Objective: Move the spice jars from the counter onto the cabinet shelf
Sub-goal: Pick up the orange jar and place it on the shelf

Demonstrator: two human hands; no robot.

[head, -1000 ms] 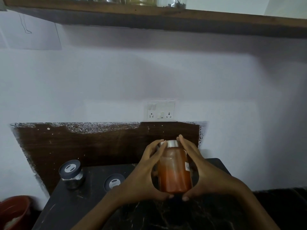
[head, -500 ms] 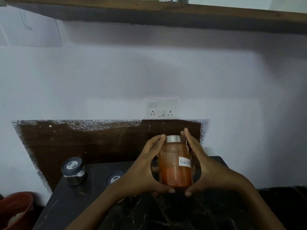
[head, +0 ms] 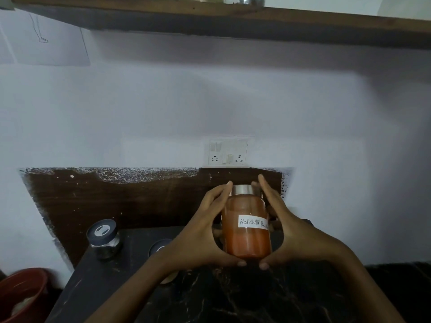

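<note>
A clear jar of red chilli powder (head: 246, 231) with a silver lid and a white handwritten label hangs upright above the dark counter (head: 233, 299). My left hand (head: 200, 234) wraps its left side and my right hand (head: 291, 231) its right side, thumbs under the base. Two more jars with dark lids stand on the counter: one at the left (head: 103, 238), one (head: 159, 247) half hidden behind my left wrist. The wooden shelf (head: 233, 22) runs across the top, with jar bottoms just visible on it.
A dark wooden backsplash (head: 116, 201) rises behind the counter. A white socket plate (head: 228, 152) is on the wall above it. A red bucket (head: 21, 294) sits low at the left, beside the counter's edge.
Both hands have lifted the chilli jar slightly and turned it, so its label now faces me. The other jars have not moved.
</note>
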